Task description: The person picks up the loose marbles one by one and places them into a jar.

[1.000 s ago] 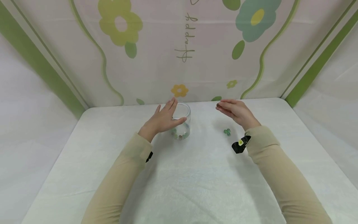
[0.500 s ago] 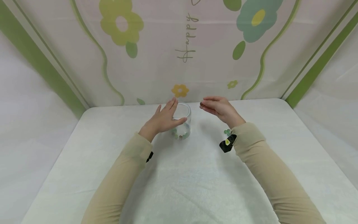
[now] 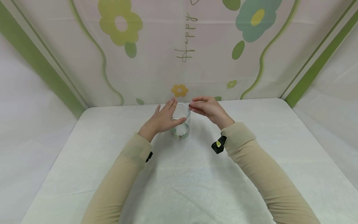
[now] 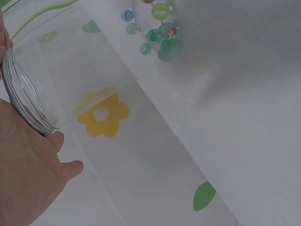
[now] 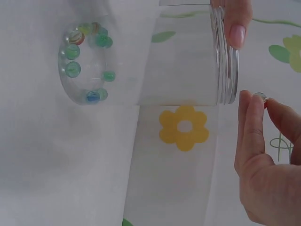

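A clear glass jar (image 3: 188,123) stands upright near the table's back edge. Several marbles (image 5: 73,69), mostly green with some blue and yellow, lie around its bottom. My left hand (image 3: 162,119) holds the jar at its rim from the left, with thumb and fingers on opposite sides. Between thumb and fingertips, my right hand (image 3: 211,110) pinches one marble (image 5: 260,96) with red and clear parts. That hand is just right of the jar's mouth, and in the right wrist view the marble is apart from the rim.
The white-covered table (image 3: 179,186) meets a flower-printed cloth wall (image 3: 156,74) right behind the jar. White cloth sides (image 3: 33,130) rise to the left and right.
My right hand has moved left with the marble to the jar's mouth. Its forearm now hides the small cluster of green marbles on the table. The left hand has stayed in place.
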The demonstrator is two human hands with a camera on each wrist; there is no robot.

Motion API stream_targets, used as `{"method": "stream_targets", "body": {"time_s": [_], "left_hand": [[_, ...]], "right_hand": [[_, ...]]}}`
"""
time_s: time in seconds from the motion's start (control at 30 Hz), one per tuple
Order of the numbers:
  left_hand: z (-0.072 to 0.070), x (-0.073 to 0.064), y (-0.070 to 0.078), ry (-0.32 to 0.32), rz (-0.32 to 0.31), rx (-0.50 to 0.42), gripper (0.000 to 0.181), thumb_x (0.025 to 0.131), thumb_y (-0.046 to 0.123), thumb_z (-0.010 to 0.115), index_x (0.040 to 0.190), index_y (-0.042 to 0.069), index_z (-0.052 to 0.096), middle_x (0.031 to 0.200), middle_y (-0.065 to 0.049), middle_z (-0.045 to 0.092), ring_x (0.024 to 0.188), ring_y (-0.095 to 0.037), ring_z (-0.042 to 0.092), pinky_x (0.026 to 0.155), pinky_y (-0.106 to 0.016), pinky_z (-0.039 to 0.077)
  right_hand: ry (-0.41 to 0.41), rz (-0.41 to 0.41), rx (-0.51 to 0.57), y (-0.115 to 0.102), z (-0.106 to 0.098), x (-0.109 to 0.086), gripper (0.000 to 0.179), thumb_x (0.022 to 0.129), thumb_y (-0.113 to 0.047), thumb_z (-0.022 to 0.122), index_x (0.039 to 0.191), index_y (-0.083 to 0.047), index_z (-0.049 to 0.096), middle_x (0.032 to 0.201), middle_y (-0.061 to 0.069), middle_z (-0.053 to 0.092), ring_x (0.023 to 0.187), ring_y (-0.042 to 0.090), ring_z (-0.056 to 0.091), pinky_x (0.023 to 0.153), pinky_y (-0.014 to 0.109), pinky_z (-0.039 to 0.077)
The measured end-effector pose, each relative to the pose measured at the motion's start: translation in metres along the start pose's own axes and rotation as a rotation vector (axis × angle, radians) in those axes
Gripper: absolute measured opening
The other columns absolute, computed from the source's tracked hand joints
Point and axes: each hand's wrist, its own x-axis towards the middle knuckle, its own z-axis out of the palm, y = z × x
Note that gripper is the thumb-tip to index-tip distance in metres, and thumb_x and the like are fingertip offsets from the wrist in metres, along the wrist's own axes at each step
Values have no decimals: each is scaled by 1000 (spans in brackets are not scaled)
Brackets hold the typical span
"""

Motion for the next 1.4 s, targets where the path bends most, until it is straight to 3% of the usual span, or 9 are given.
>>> {"method": "stream_targets", "body": {"time_s": [0.37,0.77,1.2,1.4], "left_hand": [[0,-1,0,6,3,0,92,92,68,34,154,10,-4,163,-2,-10,152,-18,-1,121,-55,0],[1,-1,-1,15,7,1,92,92,67,35,154,10,-3,163,-3,-7,152,-19,0,121,-55,0],[1,-1,0,15,0,-9,92,92,66,36,155,10,-1,163,-1,-8,152,-18,-1,121,-53,-1],[1,-1,1,16,9,-10,91,93,65,36,154,10,-3,163,-1,-9,152,-18,-2,121,-53,-2]], "right_hand": [[-2,-2,-7,0,6,0,44,94,-5,57,134,6,45,85,-2,64,74,2,68,74,14,55],[6,7,-28,2,2,-1,44,95,-6,55,137,4,45,111,11,58,75,1,68,74,12,54],[59,28,-151,17,-38,-4,46,97,-12,54,140,0,43,129,14,53,83,-2,64,85,16,53],[68,57,-146,28,-60,-8,49,97,-11,52,142,4,39,115,5,57,82,-5,64,86,14,52]]}}
